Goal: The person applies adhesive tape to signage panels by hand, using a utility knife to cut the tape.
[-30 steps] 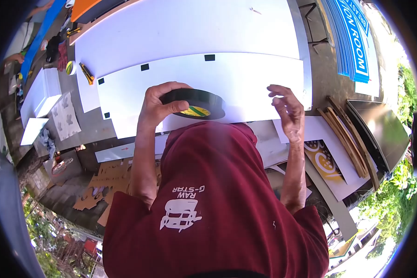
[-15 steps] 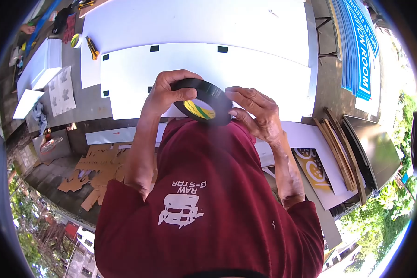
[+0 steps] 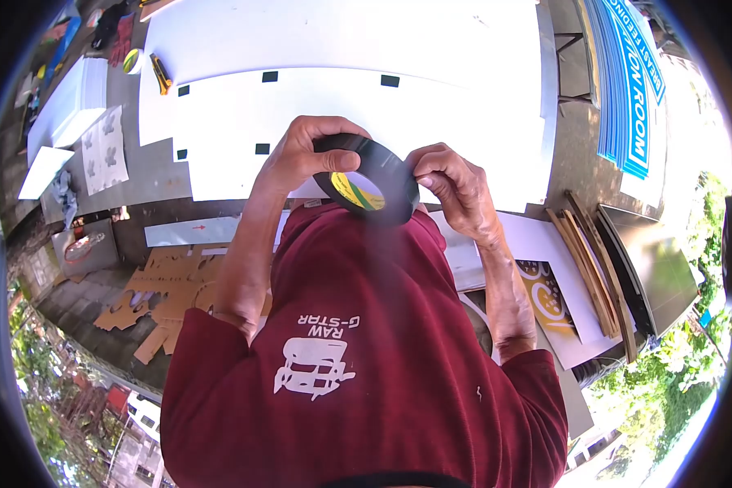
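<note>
In the head view, the left hand [image 3: 305, 154] was clamped on a black tape roll [image 3: 382, 161], held tilted before the person's waist at the near edge of a white panel [image 3: 480, 122]. The right hand [image 3: 457, 189] had thumb and forefinger together at the roll's outer edge; whether tape lay between them could not be told. Dark patches [image 3: 270, 76] dotted the panel.

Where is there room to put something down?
The white back sheet has a bare patch; so does the front board, right of its black squares. It's crowded around the black tape and leftward near the cutter and small roll.
</note>
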`<state>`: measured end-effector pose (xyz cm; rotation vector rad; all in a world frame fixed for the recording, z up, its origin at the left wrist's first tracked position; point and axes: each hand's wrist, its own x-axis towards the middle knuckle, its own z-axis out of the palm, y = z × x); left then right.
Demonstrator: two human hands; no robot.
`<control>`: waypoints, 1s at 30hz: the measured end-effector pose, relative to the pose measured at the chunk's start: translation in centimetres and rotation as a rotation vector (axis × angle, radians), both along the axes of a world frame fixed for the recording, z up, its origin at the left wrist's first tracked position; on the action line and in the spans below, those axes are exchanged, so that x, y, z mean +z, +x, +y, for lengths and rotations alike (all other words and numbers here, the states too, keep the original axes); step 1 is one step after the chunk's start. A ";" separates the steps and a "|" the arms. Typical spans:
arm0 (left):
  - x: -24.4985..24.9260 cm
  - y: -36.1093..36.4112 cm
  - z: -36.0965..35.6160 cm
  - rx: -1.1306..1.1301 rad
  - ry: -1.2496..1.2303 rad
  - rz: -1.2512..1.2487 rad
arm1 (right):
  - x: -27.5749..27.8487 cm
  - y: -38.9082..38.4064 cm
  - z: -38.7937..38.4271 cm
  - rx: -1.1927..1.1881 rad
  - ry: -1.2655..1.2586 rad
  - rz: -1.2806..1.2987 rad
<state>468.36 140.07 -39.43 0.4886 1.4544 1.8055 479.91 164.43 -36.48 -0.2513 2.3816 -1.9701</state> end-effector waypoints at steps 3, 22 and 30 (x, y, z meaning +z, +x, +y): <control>-0.5 0.0 -0.2 0.019 -0.011 0.008 | 0.3 0.5 -0.4 -0.072 0.026 -0.020; -1.2 -1.8 1.6 0.007 -0.036 -0.019 | 1.4 -2.8 1.6 0.058 0.171 0.001; -2.9 0.6 5.1 0.302 -0.341 0.454 | -0.9 -3.2 1.3 -0.145 0.150 -0.065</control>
